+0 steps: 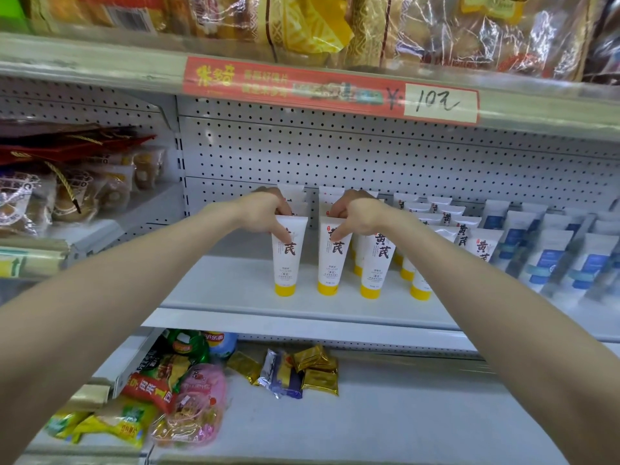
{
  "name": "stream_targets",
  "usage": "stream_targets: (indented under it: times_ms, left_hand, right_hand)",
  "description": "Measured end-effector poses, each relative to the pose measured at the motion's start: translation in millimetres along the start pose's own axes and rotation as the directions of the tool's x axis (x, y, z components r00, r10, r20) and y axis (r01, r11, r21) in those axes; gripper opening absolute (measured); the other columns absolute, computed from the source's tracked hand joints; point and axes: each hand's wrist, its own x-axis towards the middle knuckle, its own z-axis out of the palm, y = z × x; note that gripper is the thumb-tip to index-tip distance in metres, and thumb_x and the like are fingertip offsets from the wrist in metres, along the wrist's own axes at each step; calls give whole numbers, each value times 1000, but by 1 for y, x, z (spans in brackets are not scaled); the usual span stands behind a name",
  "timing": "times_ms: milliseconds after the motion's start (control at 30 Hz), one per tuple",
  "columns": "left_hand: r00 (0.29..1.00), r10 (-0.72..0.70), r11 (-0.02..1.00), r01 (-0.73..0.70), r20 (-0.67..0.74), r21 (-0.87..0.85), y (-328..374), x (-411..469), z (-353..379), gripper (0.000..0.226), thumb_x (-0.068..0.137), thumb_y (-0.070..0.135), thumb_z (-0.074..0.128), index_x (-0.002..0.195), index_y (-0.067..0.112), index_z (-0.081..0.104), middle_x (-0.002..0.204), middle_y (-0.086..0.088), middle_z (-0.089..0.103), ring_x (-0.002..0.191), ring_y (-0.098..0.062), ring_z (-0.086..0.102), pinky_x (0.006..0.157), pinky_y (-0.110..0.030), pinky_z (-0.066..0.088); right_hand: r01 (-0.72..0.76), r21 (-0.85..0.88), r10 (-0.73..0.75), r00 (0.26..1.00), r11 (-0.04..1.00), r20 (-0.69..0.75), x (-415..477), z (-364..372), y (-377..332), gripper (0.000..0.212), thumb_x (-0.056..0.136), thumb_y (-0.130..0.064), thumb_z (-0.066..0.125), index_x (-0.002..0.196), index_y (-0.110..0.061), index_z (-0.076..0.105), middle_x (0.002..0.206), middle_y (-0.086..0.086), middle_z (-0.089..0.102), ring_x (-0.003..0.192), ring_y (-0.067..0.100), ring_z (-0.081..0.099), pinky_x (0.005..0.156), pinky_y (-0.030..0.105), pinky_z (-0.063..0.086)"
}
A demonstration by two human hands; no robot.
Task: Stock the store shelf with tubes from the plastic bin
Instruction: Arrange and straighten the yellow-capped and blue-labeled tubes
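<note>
Rows of yellow-capped tubes (375, 260) stand mid-frame on the shelf (235, 290); left hand (265, 213) and right hand (359, 218) each pinch a front tube's top; bare shelf left of them, bin unseen

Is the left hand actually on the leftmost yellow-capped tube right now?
Touching. The head view shows the left hand pinching the top of the leftmost yellow-capped tube, thumb on its front.

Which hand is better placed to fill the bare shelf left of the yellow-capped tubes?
Probably left: left hand grips the end tube beside that gap; right hand grips the next tube.
</note>
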Motion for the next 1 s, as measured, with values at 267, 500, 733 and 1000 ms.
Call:
stream_targets:
  times_ms: [267,500,733,1000]
  left_hand:
    - [1000,-5,1000,5,-30,-18,2,3,1,24,74,31,76,77,9,66,69,-1,48,70,-21,41,57,-28,29]
    - [999,-22,1000,22,-24,7,2,7,-1,29,75,32,74,83,5,65,72,-3,47,72,-21,40,57,-28,27]
    - [999,-37,999,37,-32,-23,-3,11,5,33,75,33,75,100,15,67,107,0,58,104,-23,53,80,-29,42]
    - [993,-96,991,89,-66,-98,-8,10,14,53,70,34,79,116,18,60,125,3,50,104,-15,46,79,-22,36]
  right_hand:
    - [-7,4,7,1000,1000,7,4,1,3,51,76,-20,76,122,-8,59,121,11,62,112,27,57,95,38,49]
    - [-2,1,2,1000,1000,19,7,1,6,49,76,-21,75,121,-9,60,121,11,62,110,27,57,93,38,49]
    - [5,35,-7,999,999,34,5,0,6,39,76,-20,75,112,-9,64,109,10,65,94,23,57,75,28,45]
    - [-1,17,0,999,1000,47,1,3,7,34,75,-22,75,104,-6,66,94,9,60,80,19,48,58,24,34]
